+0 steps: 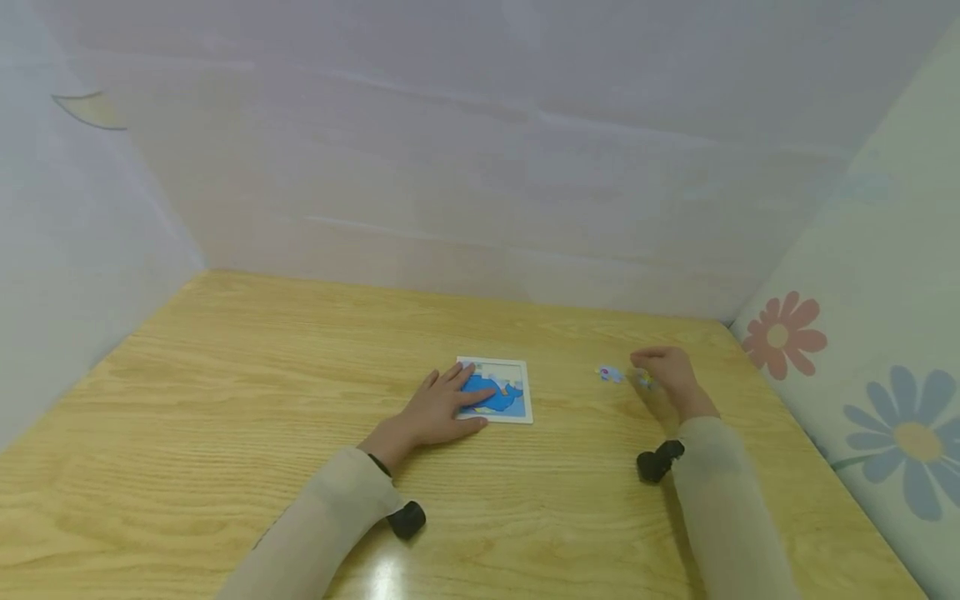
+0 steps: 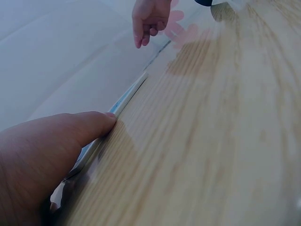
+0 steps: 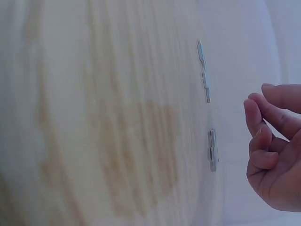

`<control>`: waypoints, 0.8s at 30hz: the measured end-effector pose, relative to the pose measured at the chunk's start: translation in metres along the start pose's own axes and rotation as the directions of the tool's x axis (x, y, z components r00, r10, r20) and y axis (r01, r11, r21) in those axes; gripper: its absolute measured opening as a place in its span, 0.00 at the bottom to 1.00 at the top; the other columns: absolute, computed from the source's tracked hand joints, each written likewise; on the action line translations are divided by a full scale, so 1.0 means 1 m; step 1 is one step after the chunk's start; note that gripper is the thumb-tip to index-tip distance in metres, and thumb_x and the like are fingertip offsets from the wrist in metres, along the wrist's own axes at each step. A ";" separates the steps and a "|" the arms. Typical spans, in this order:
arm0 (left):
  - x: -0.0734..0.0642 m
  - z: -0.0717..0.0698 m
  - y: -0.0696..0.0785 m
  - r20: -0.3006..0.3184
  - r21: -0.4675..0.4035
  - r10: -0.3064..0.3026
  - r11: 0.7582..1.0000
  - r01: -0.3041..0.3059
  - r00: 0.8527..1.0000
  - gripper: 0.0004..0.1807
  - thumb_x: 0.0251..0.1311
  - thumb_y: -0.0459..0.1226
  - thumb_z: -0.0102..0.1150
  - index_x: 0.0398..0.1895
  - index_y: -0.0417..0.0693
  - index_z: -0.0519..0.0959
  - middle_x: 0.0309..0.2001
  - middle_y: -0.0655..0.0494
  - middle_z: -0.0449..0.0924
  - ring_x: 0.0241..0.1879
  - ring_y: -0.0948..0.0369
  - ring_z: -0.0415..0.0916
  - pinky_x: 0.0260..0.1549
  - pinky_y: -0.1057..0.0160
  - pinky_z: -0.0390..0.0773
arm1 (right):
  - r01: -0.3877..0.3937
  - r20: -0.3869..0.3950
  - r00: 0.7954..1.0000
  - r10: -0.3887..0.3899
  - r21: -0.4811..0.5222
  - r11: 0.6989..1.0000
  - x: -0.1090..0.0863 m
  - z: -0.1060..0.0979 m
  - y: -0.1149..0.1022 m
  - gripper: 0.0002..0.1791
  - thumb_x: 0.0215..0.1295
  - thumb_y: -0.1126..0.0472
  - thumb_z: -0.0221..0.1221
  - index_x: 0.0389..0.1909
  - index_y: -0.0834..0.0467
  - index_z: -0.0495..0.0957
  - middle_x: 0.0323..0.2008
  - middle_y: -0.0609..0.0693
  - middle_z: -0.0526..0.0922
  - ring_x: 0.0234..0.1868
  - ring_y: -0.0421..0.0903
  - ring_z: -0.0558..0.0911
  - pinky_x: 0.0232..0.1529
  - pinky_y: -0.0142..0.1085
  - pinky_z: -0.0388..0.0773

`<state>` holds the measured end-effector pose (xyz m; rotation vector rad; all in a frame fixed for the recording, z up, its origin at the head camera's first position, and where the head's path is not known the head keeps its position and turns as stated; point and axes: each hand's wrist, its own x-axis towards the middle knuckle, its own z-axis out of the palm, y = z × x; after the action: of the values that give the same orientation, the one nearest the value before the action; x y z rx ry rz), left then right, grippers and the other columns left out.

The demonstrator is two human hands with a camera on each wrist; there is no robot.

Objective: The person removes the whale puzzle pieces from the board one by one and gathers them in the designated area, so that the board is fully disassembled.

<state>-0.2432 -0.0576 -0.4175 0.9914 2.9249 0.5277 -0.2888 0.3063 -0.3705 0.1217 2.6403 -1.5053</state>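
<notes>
Left hand on the puzzle, right hand above the loose pieces!

Starting at the left, and here's the left hand (image 1: 442, 410), fingers fanned out and stretched over the framed puzzle (image 1: 527, 392), gripping nothing. The fingers lie across its left part, over the blue shape (image 1: 484, 383), and the thumb rests along the near edge of the white frame, all of it flat on the tabletop (image 1: 300, 375). Move right, across bare wood, and there's a pale loose piece (image 1: 610, 375), well apart from the puzzle. Just beside it, a small cluster of pieces (image 1: 645, 380), right under the right hand (image 1: 670, 371)! That hand hangs raised off the wood, fingers loosely curled, a gap between thumb and forefinger, nothing seen in them; the pieces lie below, untouched.
</notes>
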 end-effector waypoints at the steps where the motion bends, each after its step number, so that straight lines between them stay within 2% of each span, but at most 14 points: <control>1: 0.000 0.000 0.000 -0.001 -0.002 0.000 1.000 0.000 1.000 0.28 0.56 0.57 0.42 0.61 0.65 0.61 0.65 0.47 0.45 0.63 0.51 0.37 0.55 0.45 0.39 | 0.002 0.005 1.000 -0.002 0.007 1.000 0.000 0.000 -0.001 0.22 0.61 0.60 0.50 0.51 0.73 0.65 0.54 0.67 0.62 0.57 0.62 0.57 0.55 0.52 0.52; 7: 0.000 0.000 -0.001 -0.010 -0.012 0.008 1.000 -0.008 1.000 0.28 0.56 0.57 0.42 0.60 0.64 0.62 0.65 0.46 0.45 0.63 0.50 0.38 0.55 0.45 0.40 | 0.032 0.008 0.999 -0.032 0.034 0.999 0.003 0.008 -0.008 0.22 0.61 0.60 0.50 0.50 0.72 0.66 0.53 0.66 0.64 0.55 0.62 0.60 0.53 0.53 0.53; 14: 0.001 0.000 -0.001 -0.020 -0.038 0.014 0.999 -0.015 1.000 0.28 0.55 0.56 0.44 0.60 0.63 0.63 0.65 0.45 0.45 0.63 0.48 0.36 0.55 0.44 0.40 | 0.039 -0.019 0.999 -0.038 0.072 0.997 0.010 0.026 -0.015 0.21 0.59 0.60 0.52 0.49 0.71 0.69 0.50 0.64 0.69 0.52 0.57 0.65 0.51 0.47 0.60; 18: 0.002 0.001 -0.002 -0.027 -0.048 0.013 0.999 -0.015 1.000 0.28 0.55 0.56 0.45 0.60 0.63 0.63 0.65 0.45 0.44 0.63 0.48 0.35 0.54 0.44 0.40 | 0.051 -0.008 0.999 -0.051 0.093 0.994 0.012 0.039 -0.023 0.20 0.59 0.60 0.53 0.47 0.70 0.71 0.50 0.63 0.69 0.51 0.57 0.65 0.51 0.48 0.60; 24: -0.001 -0.001 -0.003 -0.040 -0.068 -0.002 0.998 -0.001 0.999 0.28 0.54 0.55 0.46 0.60 0.62 0.63 0.65 0.44 0.44 0.63 0.48 0.36 0.54 0.44 0.40 | 0.026 0.033 0.999 -0.029 0.104 0.994 0.011 0.061 -0.037 0.20 0.59 0.58 0.53 0.48 0.67 0.72 0.49 0.60 0.71 0.50 0.57 0.65 0.51 0.50 0.59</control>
<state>-0.2439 -0.0606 -0.4175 0.9837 2.9195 0.6501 -0.3016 0.2349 -0.3717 0.0672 2.5476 -1.6383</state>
